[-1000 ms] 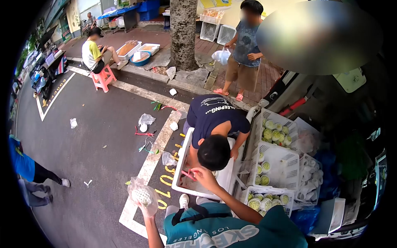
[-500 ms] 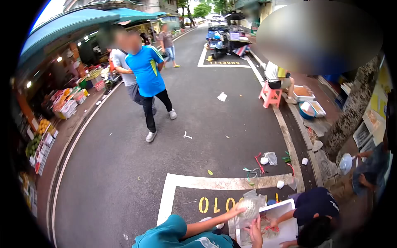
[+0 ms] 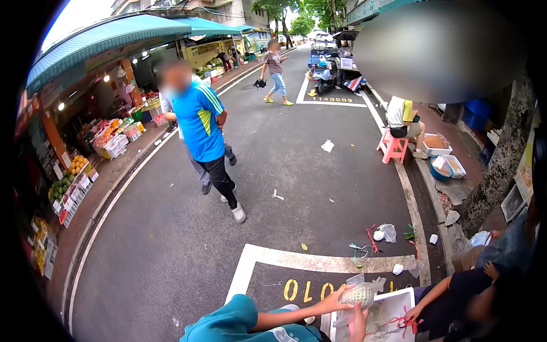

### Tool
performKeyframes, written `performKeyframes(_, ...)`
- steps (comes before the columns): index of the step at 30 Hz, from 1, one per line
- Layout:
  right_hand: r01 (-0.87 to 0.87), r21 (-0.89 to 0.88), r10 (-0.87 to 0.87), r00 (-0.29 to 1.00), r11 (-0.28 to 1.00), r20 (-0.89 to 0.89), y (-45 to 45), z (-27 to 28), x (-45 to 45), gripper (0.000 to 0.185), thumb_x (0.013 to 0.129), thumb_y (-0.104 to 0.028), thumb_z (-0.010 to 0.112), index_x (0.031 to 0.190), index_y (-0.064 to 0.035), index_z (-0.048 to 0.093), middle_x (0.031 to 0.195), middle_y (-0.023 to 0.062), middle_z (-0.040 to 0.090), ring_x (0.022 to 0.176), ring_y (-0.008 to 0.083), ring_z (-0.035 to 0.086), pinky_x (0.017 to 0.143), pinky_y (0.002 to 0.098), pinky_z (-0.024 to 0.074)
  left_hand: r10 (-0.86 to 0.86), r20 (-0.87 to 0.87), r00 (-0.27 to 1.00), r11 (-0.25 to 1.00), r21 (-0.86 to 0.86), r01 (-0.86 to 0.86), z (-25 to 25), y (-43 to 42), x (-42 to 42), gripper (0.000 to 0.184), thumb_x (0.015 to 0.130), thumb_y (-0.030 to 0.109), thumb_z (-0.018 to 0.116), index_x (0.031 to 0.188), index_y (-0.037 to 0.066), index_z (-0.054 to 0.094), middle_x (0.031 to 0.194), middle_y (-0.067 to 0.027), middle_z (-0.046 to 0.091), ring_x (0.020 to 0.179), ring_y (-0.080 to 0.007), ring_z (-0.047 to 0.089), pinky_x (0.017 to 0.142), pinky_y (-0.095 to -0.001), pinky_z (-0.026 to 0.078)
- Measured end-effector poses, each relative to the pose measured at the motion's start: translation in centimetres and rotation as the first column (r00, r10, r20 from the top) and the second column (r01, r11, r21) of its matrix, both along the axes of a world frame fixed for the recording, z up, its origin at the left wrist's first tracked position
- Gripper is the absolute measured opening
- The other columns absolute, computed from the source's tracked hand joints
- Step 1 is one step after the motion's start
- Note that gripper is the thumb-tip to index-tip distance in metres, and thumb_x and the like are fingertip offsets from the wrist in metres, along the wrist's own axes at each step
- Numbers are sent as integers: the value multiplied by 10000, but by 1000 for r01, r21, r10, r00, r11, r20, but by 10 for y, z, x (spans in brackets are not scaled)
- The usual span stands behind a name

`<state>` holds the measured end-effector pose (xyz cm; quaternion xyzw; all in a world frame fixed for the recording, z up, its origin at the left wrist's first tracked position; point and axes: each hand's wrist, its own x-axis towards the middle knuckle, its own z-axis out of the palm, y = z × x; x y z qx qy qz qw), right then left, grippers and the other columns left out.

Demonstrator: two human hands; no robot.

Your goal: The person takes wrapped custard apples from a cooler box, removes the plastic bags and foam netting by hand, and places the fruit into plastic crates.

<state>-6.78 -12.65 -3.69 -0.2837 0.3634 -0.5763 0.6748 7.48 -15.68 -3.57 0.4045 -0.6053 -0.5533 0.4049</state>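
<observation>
My left hand [image 3: 340, 298] and my right hand [image 3: 358, 320] hold a round, white perforated basket [image 3: 360, 294] between them, above the near side of a white foam box [image 3: 405, 297]. A clear plastic bag [image 3: 377, 283] hangs about the basket; its contents I cannot make out. My left fingers wrap its side, and my right fingers press it from below. At the box's right side a co-worker's hand [image 3: 413, 313] is by red strings [image 3: 409, 322]. Greyish things lie inside the box, too indistinct to name.
Red string [image 3: 372, 238], plastic scraps [image 3: 388, 232] and white lumps [image 3: 397, 269] lie on the road. Two people walk ahead, one in a blue shirt [image 3: 199, 122]. A seated person is on a pink stool [image 3: 392, 146] by tubs [image 3: 437, 143]. Fruit stalls [image 3: 74, 182] line the left.
The basket has tilted slightly in my hands. The co-worker's hand has shifted right in the box with the red strings. The walkers have come nearer, and my view has turned slightly left.
</observation>
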Motion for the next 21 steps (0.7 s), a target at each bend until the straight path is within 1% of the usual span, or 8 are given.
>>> performKeyframes(3, 86, -14, -86, 996, 996, -28, 3, 22, 6, 661, 755, -120, 629, 1281, -24, 240, 1206, 96, 402, 1091, 195, 428, 930, 308, 336, -120, -28, 992, 992, -35, 119, 19, -5, 4, 833, 723, 381, 657, 1315, 18, 197, 1324, -148, 271, 1236, -241, 252, 1006, -354, 214)
performKeyframes(6, 101, -58, -104, 993, 993, -49, 5, 52, 4, 674, 705, -111, 673, 1253, -27, 289, 1171, 84, 431, 1076, 184, 437, 913, 300, 355, -228, -118, 966, 971, 50, 235, 45, -11, 9, 738, 807, 519, 464, 1320, 54, 210, 1346, -133, 239, 1237, -248, 246, 1010, -387, 199)
performKeyframes(9, 144, -108, -164, 965, 984, -206, 6, 80, 1, 741, 618, -51, 721, 1226, -34, 297, 1142, 93, 433, 1065, 186, 438, 880, 312, 394, -156, -248, 956, 951, 225, 213, 61, -24, 12, 671, 851, 570, 263, 1310, 81, 259, 1356, -116, 239, 1231, -249, 264, 1000, -399, 226)
performKeyframes(10, 149, -148, -187, 939, 978, -290, 8, 93, 1, 756, 611, -50, 728, 1228, -23, 292, 1147, 95, 428, 1067, 192, 437, 886, 307, 386, -124, -253, 960, 952, 242, 187, 66, -26, 10, 634, 871, 539, 261, 1273, 53, 329, 1277, -90, 362, 1194, -207, 318, 996, -340, 223)
performKeyframes(13, 122, -284, -260, 815, 951, -518, 10, 106, 0, 891, 575, -150, 784, 1271, -19, 244, 1220, 127, 363, 1155, 208, 341, 957, 324, 301, -165, -247, 955, 909, 338, 244, 64, -33, 7, 506, 907, 390, 339, 1229, 4, 393, 1206, -96, 457, 1107, -168, 420, 959, -284, 291)
performKeyframes(14, 140, -288, -268, 839, 947, -473, 8, 93, 0, 933, 573, -159, 787, 1292, -35, 205, 1259, 133, 315, 1180, 211, 308, 967, 325, 288, -75, -273, 959, 894, 409, 186, 99, -25, 0, 481, 908, 368, 349, 1226, 11, 406, 1180, -98, 481, 1081, -164, 449, 932, -284, 328)
performKeyframes(16, 149, -338, -301, 836, 929, -459, 13, 105, -6, 964, 572, -161, 786, 1310, -64, 174, 1283, 131, 284, 1202, 220, 287, 985, 340, 275, -32, -307, 951, 892, 421, 166, 77, -26, -5, 401, 900, 326, 384, 1136, 20, 490, 1058, -67, 558, 940, -137, 536, 806, -249, 413)
performKeyframes(21, 156, -322, -294, 848, 934, -441, 13, 126, -1, 943, 573, -147, 783, 1303, -60, 192, 1264, 125, 313, 1182, 218, 326, 968, 334, 306, 79, -311, 947, 906, 419, 63, 106, -18, -15, 351, 888, 265, 412, 1095, -2, 506, 1014, -76, 574, 901, -132, 550, 782, -247, 421)
